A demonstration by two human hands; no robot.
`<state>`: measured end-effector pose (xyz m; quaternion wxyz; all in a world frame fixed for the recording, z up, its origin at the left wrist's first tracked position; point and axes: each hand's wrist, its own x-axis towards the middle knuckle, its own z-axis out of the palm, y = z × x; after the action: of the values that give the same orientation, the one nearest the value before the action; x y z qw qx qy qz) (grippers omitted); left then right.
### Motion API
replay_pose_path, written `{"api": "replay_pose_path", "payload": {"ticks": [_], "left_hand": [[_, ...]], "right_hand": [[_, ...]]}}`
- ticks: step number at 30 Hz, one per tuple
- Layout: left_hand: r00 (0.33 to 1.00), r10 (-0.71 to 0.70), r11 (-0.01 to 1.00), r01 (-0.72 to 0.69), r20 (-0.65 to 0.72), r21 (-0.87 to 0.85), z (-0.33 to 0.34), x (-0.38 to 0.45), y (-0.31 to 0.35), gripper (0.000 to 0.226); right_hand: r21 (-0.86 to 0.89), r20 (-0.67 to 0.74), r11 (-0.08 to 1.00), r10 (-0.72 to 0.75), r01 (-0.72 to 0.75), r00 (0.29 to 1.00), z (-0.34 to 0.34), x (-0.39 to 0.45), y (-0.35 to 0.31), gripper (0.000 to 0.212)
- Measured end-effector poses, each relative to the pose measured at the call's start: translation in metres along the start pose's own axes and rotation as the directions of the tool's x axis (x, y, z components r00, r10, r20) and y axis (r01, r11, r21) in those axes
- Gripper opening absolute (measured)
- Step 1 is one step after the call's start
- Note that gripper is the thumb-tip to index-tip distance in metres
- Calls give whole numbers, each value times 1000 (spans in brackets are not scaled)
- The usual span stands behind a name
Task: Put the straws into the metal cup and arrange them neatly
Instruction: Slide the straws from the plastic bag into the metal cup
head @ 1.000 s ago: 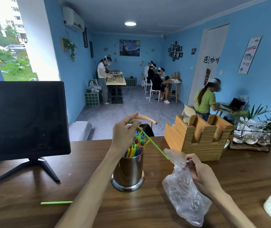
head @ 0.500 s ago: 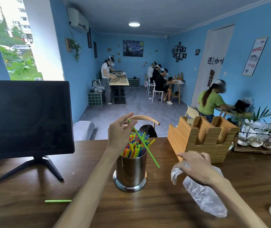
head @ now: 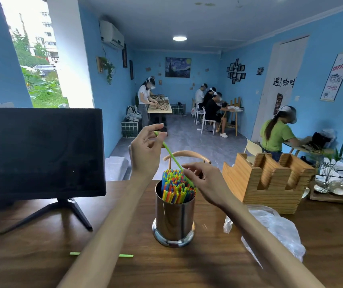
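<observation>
Monitor (head: 41,150), wooden holder (head: 268,183) flank cup (head: 174,221); left hand (head: 145,150) pinches straw (head: 169,151), right hand (head: 206,181) fingers loose

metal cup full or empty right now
Nearly full: the metal cup stands upright, packed with coloured straws rising past its rim.

Your left hand (head: 145,151) pinches the top of a green straw (head: 171,153) slanting down into the metal cup (head: 174,217), which stands packed with coloured straws (head: 175,189) on the wooden table (head: 31,256). Your right hand (head: 207,181) touches the bundle's right side, fingers loosely bent, while another green straw (head: 124,255) lies flat near your left forearm
</observation>
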<state>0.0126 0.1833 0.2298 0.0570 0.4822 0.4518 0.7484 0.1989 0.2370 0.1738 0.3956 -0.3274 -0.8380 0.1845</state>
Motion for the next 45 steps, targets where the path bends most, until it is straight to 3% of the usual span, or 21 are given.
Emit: {"api": "replay_pose_path", "payload": {"ticks": [4,9,13,18,21,30,36,38,40,43,45], "left_hand": [[986,151,977,-138,-69,163,-8,10,1,15],[958,209,886,-270,197,377,-1,0,-6,12],[941,197,871,-297,276,391,2,-5,-6,11],[953,224,896,-283,202,342,2,4,6,10],[944,187,898,-277,273,341,4,4,0,10],[937,-126,914,-17,326,405,-4,-29,-59,17],[909,-214,883,23,358,469,-11,-41,-83,16],[913,-239,909,90,331,408,-11,-39,-89,12],[907,-320,929,244,273,278,-10,-37,-91,16],[816,-490,871,476,308,124,-6,-46,-91,18],[779,-528,838,543,339,55,-4,-59,-94,22]], "right_hand": [[-130,12,989,71,-69,997,10,11,19,35],[-165,153,980,140,-114,978,29,9,30,32],[-90,160,986,154,-141,975,35,7,29,35],[-58,163,990,139,-131,977,35,8,29,34],[-36,151,990,139,-135,979,38,9,30,33],[39,106,990,128,-133,986,47,9,34,30],[265,39,951,151,-156,988,50,9,30,10],[332,-26,930,178,-160,984,54,11,31,13],[424,-56,885,237,-192,970,58,11,31,23],[585,2,762,340,-277,940,68,9,29,36],[681,50,658,395,-321,917,73,8,28,26]]}}
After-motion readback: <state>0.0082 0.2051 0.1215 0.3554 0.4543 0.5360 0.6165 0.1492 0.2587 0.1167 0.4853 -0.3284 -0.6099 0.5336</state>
